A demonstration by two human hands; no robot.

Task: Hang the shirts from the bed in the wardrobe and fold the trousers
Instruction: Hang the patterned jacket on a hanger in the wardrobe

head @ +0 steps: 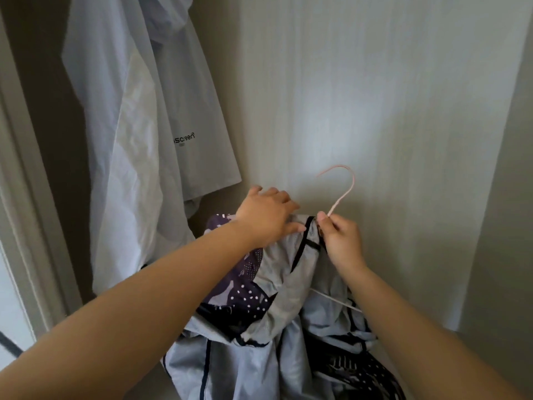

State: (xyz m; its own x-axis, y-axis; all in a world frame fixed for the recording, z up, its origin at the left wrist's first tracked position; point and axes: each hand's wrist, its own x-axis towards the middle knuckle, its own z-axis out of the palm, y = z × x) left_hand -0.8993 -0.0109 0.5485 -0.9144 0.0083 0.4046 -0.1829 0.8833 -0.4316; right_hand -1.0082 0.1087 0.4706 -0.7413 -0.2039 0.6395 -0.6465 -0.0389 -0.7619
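Nearest, two bare forearms come in from seven and five o'clock and meet just below the middle of the view. Between them, at six o'clock, the grey shirt (277, 284) with dark piping and a purple dotted panel sags in loose folds, its lower part bunched at the bottom edge. A thin white bar (334, 300) crosses the cloth at five o'clock of the shirt's neckline; whether it belongs to the same hanger I cannot tell.

Further out, the left hand (268, 217) lies over the shirt's shoulder, fingers bent over the top of the fabric and thumb pressed along it, so it holds the cloth. At three o'clock of it, almost touching, the right hand (340, 238) pinches the stem of the pink hanger (337, 204) between thumb and forefinger, right at the neckline. The hook rises to twelve o'clock of that hand, in front of the wardrobe's back.

Beyond, at ten o'clock, white shirts (129, 140) hang inside the wardrobe, one with dark lettering. Farthest, the pale back panel (389, 96) fills the twelve-to-three side.
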